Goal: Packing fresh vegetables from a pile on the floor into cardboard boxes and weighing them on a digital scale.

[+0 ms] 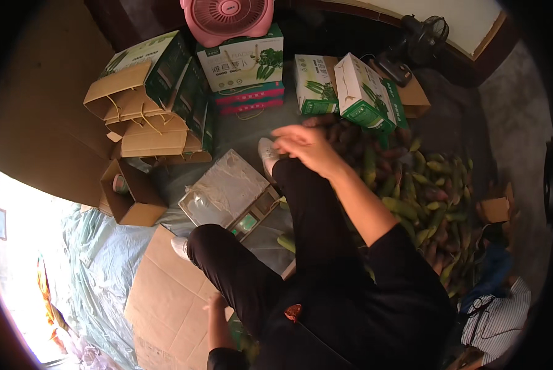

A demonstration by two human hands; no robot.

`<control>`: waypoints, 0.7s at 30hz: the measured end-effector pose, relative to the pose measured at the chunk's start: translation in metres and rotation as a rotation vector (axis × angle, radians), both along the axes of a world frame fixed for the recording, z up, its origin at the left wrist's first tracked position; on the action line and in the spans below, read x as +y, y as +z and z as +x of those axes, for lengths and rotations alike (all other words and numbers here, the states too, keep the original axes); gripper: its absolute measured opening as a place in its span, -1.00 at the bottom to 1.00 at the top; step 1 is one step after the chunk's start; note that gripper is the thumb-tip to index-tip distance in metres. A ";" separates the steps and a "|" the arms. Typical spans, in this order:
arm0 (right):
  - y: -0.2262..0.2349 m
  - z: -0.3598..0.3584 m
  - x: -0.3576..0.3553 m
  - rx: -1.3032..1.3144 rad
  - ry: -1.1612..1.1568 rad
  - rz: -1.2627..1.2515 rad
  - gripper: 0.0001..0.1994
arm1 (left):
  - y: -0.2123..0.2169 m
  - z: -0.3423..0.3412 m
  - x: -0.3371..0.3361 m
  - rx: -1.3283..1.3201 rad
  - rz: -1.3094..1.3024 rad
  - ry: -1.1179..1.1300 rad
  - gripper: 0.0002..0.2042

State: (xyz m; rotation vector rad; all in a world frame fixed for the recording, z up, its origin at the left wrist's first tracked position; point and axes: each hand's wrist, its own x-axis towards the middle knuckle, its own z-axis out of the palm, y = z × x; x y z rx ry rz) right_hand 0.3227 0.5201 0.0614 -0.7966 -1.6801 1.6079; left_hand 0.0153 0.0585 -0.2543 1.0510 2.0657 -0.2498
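Observation:
I sit on the floor in black trousers and white shoes [267,154]. My right hand [304,145] reaches forward over the near edge of a big pile of green and purplish oblong fruits [421,191]. It is blurred, fingers curled, and I cannot tell whether it holds a fruit. My left hand [215,303] is low beside my left thigh, resting on a flattened cardboard sheet [162,283] and partly hidden. An open shallow carton lined with clear plastic [224,188] lies just left of my legs.
Green-and-white printed cartons stand behind the pile [365,92] and further left [242,61], with folded ones stacked at left [153,86]. A small open brown box [131,197], a pink fan [227,15], a black fan [424,37] and a blue tarpaulin [97,259] surround me.

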 end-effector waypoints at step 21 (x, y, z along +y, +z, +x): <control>-0.164 0.169 0.011 -0.501 -0.524 -0.383 -0.72 | -0.009 0.039 -0.052 -0.320 0.184 0.708 -0.47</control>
